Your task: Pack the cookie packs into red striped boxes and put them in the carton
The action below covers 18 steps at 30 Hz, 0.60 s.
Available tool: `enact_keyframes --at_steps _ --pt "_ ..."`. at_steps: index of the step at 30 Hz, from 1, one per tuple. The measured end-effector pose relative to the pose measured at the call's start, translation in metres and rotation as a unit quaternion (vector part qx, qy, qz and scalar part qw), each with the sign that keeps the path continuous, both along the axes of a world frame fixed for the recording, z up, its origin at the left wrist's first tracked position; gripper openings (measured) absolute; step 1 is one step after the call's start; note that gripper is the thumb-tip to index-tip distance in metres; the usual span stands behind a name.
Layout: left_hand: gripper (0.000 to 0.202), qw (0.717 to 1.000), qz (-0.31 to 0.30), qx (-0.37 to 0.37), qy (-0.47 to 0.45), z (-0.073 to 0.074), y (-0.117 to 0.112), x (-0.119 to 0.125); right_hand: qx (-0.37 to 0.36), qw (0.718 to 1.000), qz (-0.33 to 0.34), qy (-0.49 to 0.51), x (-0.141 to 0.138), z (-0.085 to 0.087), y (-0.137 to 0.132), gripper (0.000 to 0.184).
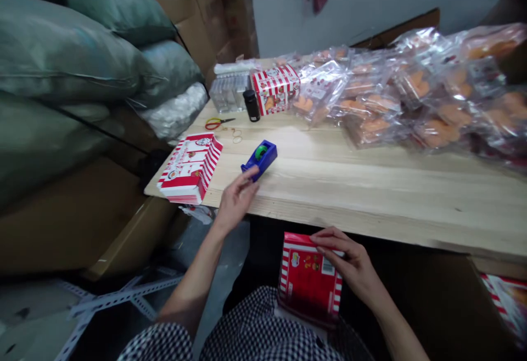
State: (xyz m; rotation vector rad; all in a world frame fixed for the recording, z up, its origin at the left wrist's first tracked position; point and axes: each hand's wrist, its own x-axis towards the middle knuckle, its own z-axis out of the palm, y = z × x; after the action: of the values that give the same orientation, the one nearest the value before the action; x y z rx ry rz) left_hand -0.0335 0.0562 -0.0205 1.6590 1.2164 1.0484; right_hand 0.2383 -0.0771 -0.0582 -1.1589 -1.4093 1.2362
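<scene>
My left hand (237, 199) is at the near end of a blue tape dispenser (268, 155) with a green core, its fingers closed on that end. Whether a strip of tape is between the fingertips is too small to tell. Over my lap, below the table edge, my right hand (346, 259) grips the top right of a red and white striped box (310, 278). A barcode and small food pictures show on the box's face. Left of the dispenser lies a stack of flat striped cartons (189, 166).
Scissors (214, 124), rubber bands (236, 135) and a black bottle (251, 106) stand or lie farther back. Behind them are a striped box (276, 89) and clear plastic boxes (230, 92). Bagged orange items (436, 125) are heaped at right. Large sacks (61, 59) are piled left.
</scene>
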Motion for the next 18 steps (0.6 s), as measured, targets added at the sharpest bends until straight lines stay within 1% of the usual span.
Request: enact_keyframes --at_steps 1,2,3,5,7,9,11,14,18 --pt "0.042 0.997 0.07 0.021 0.012 -0.003 0.02 -0.007 0.001 1.0 0.005 0.003 -0.001 0.001 0.001 0.019" --pt "0.041 0.992 0.118 0.023 0.035 -0.006 0.039 -0.014 0.0 1.0 0.01 0.004 -0.003 0.002 0.001 0.02" --pt "0.038 0.989 0.138 0.0 0.054 -0.01 0.057 -0.02 0.0 1.0 0.015 0.005 -0.004 0.002 0.001 0.02" --pt "0.031 0.987 0.139 -0.036 0.068 -0.019 0.086 -0.028 0.001 1.0 0.018 0.005 -0.005 0.002 0.0 0.021" --pt "0.029 0.989 0.116 -0.067 0.063 -0.027 0.102 -0.031 0.0 1.0 0.014 0.002 -0.005 0.001 -0.002 0.022" --pt "0.032 0.99 0.094 -0.094 0.05 -0.031 0.108 -0.029 0.0 1.0 0.004 -0.007 -0.003 0.0 -0.004 0.022" --pt "0.032 0.99 0.085 -0.112 0.026 -0.034 0.108 -0.025 0.001 1.0 -0.006 -0.021 -0.001 0.0 -0.006 0.022" --pt "0.029 0.988 0.094 -0.12 -0.025 -0.032 0.104 -0.021 0.008 0.999 -0.023 -0.035 0.002 0.003 -0.008 0.021" --pt "0.033 0.981 0.112 -0.132 -0.09 -0.028 0.097 -0.022 0.031 0.997 -0.064 -0.038 0.004 0.012 -0.012 0.02"
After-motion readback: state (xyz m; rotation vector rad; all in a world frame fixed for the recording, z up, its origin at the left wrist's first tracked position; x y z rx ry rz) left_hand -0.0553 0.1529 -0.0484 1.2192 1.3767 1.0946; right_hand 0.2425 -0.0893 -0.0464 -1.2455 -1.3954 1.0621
